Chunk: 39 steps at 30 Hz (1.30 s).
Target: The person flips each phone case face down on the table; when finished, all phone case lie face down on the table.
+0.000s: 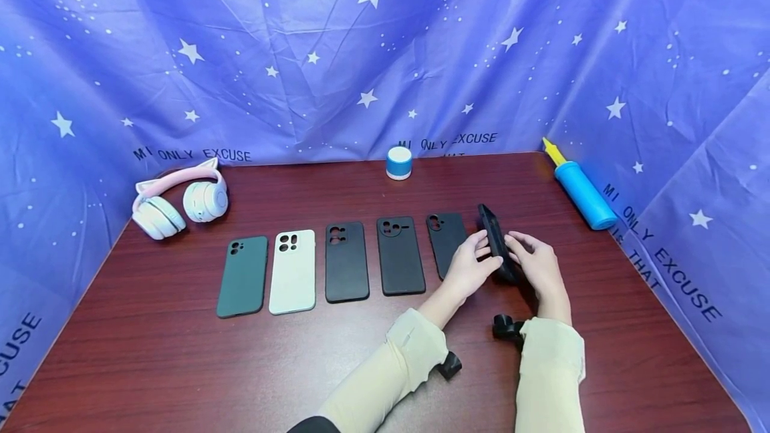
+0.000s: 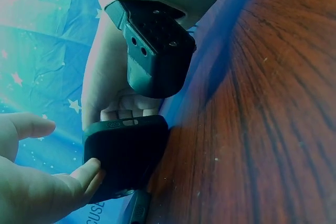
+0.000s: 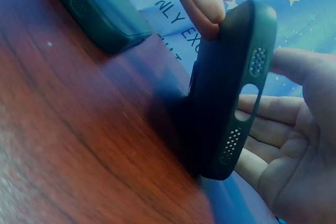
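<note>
A black phone case stands tilted up on its edge between my two hands at the right of the table. My left hand holds it from the left, with the thumb and fingertips at its side. From the right, my right hand holds it with bent fingers, partly hidden behind it in the left wrist view. The right wrist view shows the end of the case, with speaker holes and an oval port cutout. Just left of my left hand lies another black phone case, partly covered by that hand.
Leftward in a row lie a black case with a round camera ring, another black case, a white case and a green case. Behind are headphones, a blue-white cylinder and a blue pump.
</note>
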Motion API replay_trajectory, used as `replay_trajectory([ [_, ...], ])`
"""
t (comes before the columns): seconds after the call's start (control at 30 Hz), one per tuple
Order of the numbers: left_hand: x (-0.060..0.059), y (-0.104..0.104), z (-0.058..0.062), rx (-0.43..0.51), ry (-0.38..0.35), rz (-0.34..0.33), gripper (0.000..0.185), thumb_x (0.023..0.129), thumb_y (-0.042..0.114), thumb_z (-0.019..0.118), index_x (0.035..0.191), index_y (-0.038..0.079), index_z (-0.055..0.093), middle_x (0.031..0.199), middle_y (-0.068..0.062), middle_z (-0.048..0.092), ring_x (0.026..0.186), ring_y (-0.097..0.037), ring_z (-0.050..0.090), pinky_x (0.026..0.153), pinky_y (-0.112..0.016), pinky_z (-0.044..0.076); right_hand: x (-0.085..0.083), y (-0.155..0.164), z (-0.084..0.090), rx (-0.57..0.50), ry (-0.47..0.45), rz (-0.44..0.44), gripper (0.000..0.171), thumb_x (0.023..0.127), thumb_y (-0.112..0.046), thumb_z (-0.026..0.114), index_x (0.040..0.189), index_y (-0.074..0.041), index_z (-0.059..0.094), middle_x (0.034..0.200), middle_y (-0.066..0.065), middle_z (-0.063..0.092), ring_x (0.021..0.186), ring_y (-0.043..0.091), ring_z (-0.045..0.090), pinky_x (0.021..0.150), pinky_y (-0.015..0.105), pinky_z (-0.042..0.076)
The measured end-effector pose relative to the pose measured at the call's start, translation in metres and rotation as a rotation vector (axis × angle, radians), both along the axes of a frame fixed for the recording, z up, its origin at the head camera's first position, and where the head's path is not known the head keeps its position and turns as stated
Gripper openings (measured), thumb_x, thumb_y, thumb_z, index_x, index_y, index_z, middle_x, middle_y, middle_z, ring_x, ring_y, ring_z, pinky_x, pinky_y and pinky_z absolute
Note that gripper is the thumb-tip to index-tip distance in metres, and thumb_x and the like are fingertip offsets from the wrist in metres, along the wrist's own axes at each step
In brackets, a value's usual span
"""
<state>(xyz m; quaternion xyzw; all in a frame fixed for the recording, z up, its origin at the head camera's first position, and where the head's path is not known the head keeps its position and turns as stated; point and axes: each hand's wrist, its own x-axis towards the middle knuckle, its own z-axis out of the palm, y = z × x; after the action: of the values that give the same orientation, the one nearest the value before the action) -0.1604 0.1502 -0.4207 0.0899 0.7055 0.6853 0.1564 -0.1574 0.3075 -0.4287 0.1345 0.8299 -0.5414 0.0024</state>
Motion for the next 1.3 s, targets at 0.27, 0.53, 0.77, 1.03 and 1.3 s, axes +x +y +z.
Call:
replay_trajectory([
  [0.27, 0.0003, 0.0004, -0.0019, 0.065, 0.020, -0.028, 0.060, 0.090, 0.008, 0.063, 0.146, 0.005, 0.041, 0.145, -0.013, 0.050, 0.129, -0.027, 0.055, 0.099, -0.030, 0.052, -0.0017, 0.0010, 0.0007, -0.050, -0.029, 0.054, 0.069, 0.098, -0.044, 0.050, 0.148, 0.002, 0.035, 0.150, 0.024, 0.038, 0.084, -0.023, 0.052, 0.080, 0.001, 0.047],
  [0.53, 0.0003, -0.0006, -0.0037, 0.092, 0.031, -0.072, 0.061, 0.091, 0.008, 0.061, 0.147, 0.004, 0.038, 0.147, -0.014, 0.047, 0.129, -0.027, 0.054, 0.101, -0.030, 0.051, -0.0016, 0.0006, 0.0022, -0.036, -0.051, 0.075, 0.071, 0.098, -0.046, 0.049, 0.149, 0.000, 0.033, 0.150, 0.025, 0.038, 0.084, -0.022, 0.051, 0.076, 0.000, 0.044],
  [0.77, 0.0008, -0.0019, -0.0045, 0.098, 0.039, -0.110, 0.062, 0.092, 0.008, 0.060, 0.149, 0.003, 0.034, 0.149, -0.012, 0.045, 0.131, -0.027, 0.053, 0.102, -0.030, 0.050, 0.0003, -0.0001, 0.0014, -0.046, -0.013, 0.037, 0.067, 0.098, -0.045, 0.049, 0.144, 0.003, 0.041, 0.133, 0.023, 0.054, 0.079, -0.015, 0.057, 0.071, 0.009, 0.051],
  [1.03, 0.0006, -0.0002, -0.0061, 0.080, 0.052, -0.138, 0.062, 0.092, 0.009, 0.061, 0.149, 0.005, 0.035, 0.149, -0.010, 0.046, 0.132, -0.026, 0.052, 0.103, -0.029, 0.049, 0.0000, -0.0010, 0.0002, -0.124, 0.085, -0.010, 0.059, 0.099, -0.036, 0.053, 0.137, 0.008, 0.048, 0.084, -0.027, 0.059, 0.078, -0.009, 0.059, 0.070, 0.010, 0.052],
  [1.3, 0.0030, 0.0005, -0.0050, 0.070, 0.044, -0.150, 0.060, 0.092, 0.007, 0.061, 0.148, 0.004, 0.037, 0.147, -0.014, 0.048, 0.133, -0.028, 0.051, 0.104, -0.030, 0.049, -0.0005, 0.0006, 0.0010, -0.166, 0.095, -0.008, 0.055, 0.101, -0.030, 0.051, 0.137, 0.010, 0.046, 0.083, -0.030, 0.059, 0.082, -0.011, 0.058, 0.073, 0.008, 0.051],
])
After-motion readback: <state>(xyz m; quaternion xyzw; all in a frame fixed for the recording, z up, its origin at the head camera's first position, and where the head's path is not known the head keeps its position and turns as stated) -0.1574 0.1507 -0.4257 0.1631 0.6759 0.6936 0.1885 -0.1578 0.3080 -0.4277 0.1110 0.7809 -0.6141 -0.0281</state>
